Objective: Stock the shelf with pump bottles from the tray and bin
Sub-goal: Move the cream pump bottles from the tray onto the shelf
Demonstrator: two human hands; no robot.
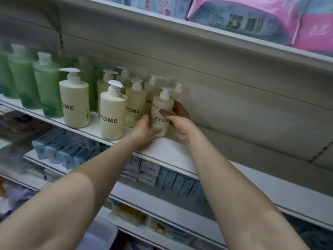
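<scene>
Bottle [161, 114], rigid, smooth and likely heavy, stands at the shelf [167, 150] front edge; my left hand [146, 128] and right hand [177, 123] grip its lower body.

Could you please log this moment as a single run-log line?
step: placing bottle | left hand: holds cream bottle | right hand: holds same bottle | bottle: upright on shelf, right end of cream row

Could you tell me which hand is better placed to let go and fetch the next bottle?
Probably the left hand: it only cups the base of the bottle. The right hand wraps the body, thumb on the label, so it can steady it on the shelf.
</scene>
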